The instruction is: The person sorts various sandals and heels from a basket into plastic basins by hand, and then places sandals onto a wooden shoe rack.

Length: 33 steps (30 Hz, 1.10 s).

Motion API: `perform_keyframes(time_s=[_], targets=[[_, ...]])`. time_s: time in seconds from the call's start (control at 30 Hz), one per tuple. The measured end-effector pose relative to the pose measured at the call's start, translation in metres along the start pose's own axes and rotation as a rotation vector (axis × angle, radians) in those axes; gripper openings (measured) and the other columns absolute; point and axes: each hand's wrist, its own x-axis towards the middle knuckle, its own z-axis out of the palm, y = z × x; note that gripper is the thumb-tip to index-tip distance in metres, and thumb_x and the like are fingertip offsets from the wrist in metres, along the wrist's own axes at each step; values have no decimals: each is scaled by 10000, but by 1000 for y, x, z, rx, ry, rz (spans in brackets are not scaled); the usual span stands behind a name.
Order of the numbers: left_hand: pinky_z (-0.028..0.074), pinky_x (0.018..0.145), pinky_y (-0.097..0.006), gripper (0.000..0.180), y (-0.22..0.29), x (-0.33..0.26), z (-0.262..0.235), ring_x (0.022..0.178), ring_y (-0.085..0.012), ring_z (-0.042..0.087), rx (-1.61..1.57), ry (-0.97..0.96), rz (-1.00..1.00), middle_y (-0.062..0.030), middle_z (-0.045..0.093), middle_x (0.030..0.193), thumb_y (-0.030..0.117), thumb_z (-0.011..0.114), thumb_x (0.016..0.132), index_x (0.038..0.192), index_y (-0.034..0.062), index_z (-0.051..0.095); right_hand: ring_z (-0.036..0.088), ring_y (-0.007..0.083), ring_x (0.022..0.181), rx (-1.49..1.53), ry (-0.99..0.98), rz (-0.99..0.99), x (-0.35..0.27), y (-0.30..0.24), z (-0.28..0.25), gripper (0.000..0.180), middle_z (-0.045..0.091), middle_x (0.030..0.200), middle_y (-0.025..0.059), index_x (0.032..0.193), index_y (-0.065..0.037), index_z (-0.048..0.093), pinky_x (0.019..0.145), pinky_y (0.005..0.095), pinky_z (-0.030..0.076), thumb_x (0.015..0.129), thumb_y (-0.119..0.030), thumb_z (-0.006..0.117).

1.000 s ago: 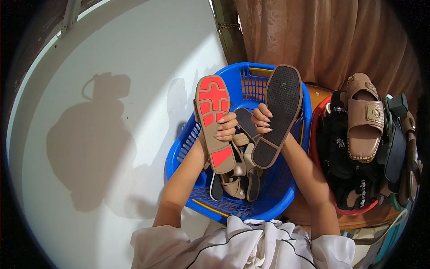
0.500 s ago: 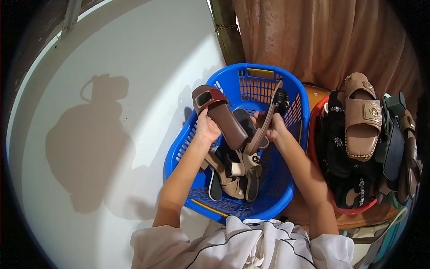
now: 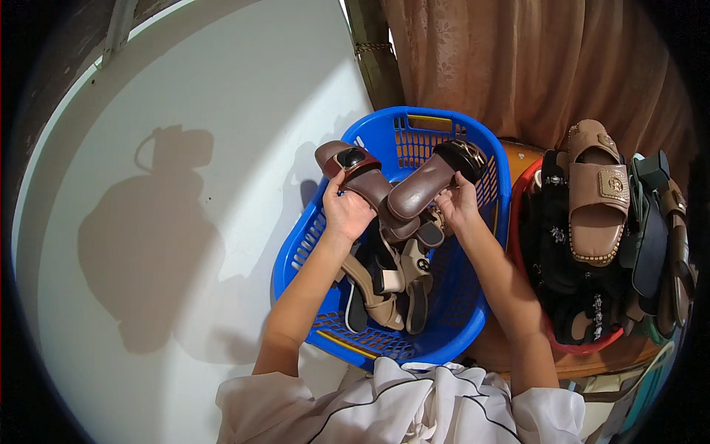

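My left hand point(image 3: 346, 212) grips a brown sandal point(image 3: 360, 175) with a dark strap and a round black ornament, footbed facing up. My right hand point(image 3: 457, 204) holds the matching brown sandal point(image 3: 429, 185), its strap end pointing to the upper right. The two heels cross over the middle of a blue plastic basket point(image 3: 484, 159). Below my hands, inside the basket, lie several other sandals point(image 3: 392, 285) in tan, black and white.
To the right, a red basket point(image 3: 592, 344) is piled with dark footwear, a tan slip-on sandal point(image 3: 595, 196) on top. A brown curtain point(image 3: 532, 66) hangs behind. A pale floor point(image 3: 185, 222) with my shadow spreads left. My white garment point(image 3: 399, 407) fills the lower edge.
A second ago both sandals were held up with their soles toward me, one sole red. I have turned them over and lowered them so the footbeds face up, heels crossing.
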Motion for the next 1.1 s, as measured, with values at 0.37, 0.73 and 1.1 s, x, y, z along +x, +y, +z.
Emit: perform_keyframes(time_s=[0.37, 0.73, 1.1], targets=[[256, 970, -456, 767, 0, -5, 8, 1153, -279, 389, -92, -132, 45, -116, 424, 1248, 643, 408, 729, 1245, 77, 364, 380, 189, 1098, -152, -167, 1, -12, 5, 9, 258, 458, 1125, 56, 1086, -99, 437, 970, 416, 269, 904, -278, 395], [163, 1015, -476, 918, -1, -9, 12, 1226, -290, 291, -115, -212, 93, -144, 335, 1316, 720, 410, 674, 1295, 59, 274, 411, 263, 1129, 154, -422, 152, -21, 1, 16, 336, 467, 1138, 156, 1069, 19, 439, 988, 439, 309, 848, -234, 449], [262, 986, -457, 545, -3, -1, 0, 1158, -269, 393, 208, -228, 201, -126, 440, 1232, 284, 598, 785, 1230, 61, 376, 327, 349, 1194, 257, -538, 159, -33, -1, 25, 530, 375, 1233, 218, 1165, 50, 352, 990, 464, 289, 790, -292, 509]])
